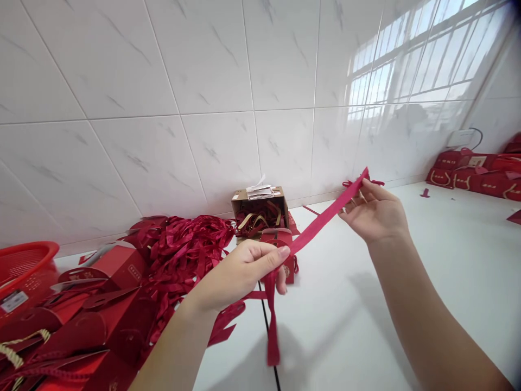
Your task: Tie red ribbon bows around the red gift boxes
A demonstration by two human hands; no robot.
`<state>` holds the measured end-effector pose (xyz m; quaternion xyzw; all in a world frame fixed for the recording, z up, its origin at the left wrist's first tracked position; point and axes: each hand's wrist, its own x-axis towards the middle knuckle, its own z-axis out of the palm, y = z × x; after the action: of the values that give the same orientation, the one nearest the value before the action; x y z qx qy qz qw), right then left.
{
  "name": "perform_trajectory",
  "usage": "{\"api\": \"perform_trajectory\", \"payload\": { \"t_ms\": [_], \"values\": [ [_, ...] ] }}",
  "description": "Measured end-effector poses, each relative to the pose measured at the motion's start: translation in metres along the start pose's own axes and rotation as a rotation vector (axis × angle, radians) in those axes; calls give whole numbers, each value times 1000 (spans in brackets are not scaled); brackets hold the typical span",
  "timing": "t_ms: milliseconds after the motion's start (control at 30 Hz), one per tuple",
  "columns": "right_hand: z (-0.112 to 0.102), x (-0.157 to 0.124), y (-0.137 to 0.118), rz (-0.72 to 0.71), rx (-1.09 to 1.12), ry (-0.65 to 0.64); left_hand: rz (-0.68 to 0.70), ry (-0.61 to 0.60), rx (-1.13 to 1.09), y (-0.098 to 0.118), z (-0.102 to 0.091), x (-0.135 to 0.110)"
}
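I work at a white table (pixel 448 260) set against a wall (pixel 215 65) of white, grey-veined tiles. A barred window shows as a bright reflection (pixel 407 60) on the tiles, upper right, and a dark seam (pixel 265 320) runs through the tabletop below my hands. The ribbon (pixel 325 220) is in the air over the table, slanting up from my left hand (pixel 254 263) to my right (pixel 378 212). My hands are apart: the left pinches it between thumb and fingers, a tail hanging below, and the right grips it near its upper end.

Beyond my left hand, partly hidden by it, stands a red box (pixel 288 271); behind that, a carton (pixel 240 205) with papers (pixel 260 191) on top. A tangled ribbon heap (pixel 187 250) crowds my left forearm, with red cartons (pixel 126 266) and a red basket (pixel 35 252) farther left. More red boxes (pixel 480 171) line the far right.
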<state>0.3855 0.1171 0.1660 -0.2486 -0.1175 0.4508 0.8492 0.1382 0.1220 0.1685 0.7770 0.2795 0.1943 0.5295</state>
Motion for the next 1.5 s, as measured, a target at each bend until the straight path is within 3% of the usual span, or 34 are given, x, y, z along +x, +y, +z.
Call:
{"api": "perform_trajectory", "payload": {
  "t_ms": [100,200,267,433,500,567,667,733,867,967,1033,1233,1500],
  "values": [
    [-19,27,-18,1,96,140,-75,-206,35,0,-1,-5],
    [-41,47,-43,-95,218,243,-159,-417,233,1,-3,-13],
    [-52,50,-57,-182,228,228,-187,-305,442,-3,-6,-12],
    [-44,27,-64,-314,-40,-17,-105,418,649,-45,-14,25],
    [-32,14,-54,-244,-261,-198,-72,500,665,-64,-13,42],
    [-21,2,-40,-96,-529,-441,-65,498,697,-76,-10,51],
    [-10,-10,-15,185,-877,-777,-99,514,785,-74,-2,50],
    [-6,-14,2,299,-1001,-862,-136,529,820,-63,2,43],
    [-9,-7,34,342,-1151,-818,-74,460,748,-43,2,32],
    [-15,3,49,359,-1211,-797,53,591,785,-48,-7,35],
    [-19,8,55,376,-1226,-788,103,615,818,-60,-13,41],
    [-22,11,67,401,-1295,-739,-76,341,821,-85,-14,52],
    [-22,9,74,410,-1425,-738,-67,336,947,-78,-9,47]
  ]
}}
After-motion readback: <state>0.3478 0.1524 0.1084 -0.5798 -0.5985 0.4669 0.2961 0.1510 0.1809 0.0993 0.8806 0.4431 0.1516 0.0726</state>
